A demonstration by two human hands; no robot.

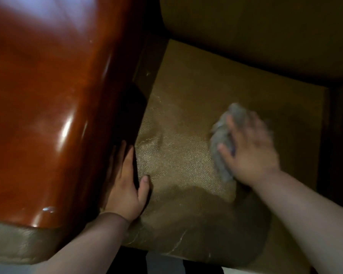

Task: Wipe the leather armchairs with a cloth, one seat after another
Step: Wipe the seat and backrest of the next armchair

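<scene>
Wiping the seat cushion [186, 119] of a leather armchair, olive-tan, filling most of the view. Glossy red-brown wooden armrest [48, 95] runs along the cushion's left edge, backrest [255, 32] across the far edge. Right hand [249, 151] sits near the cushion's right side, about mid-depth, blurred, pressing a grey cloth [224, 139] onto the leather; cloth is bunched under the fingers, and whether the grip curls round it or presses flat can't be told. Left hand [127, 184] rests at the cushion's near-left edge against the armrest's inner side, thumb on the leather, released grip, holding nothing, likely bracing. Risks, as a judgement: bunched cloth covers little surface, so strips near the corners and the far edge by the backrest may get missed; cloth could slip out from under the hand on a fast stroke; the seam by the armrest is dark and easy to skip.
</scene>
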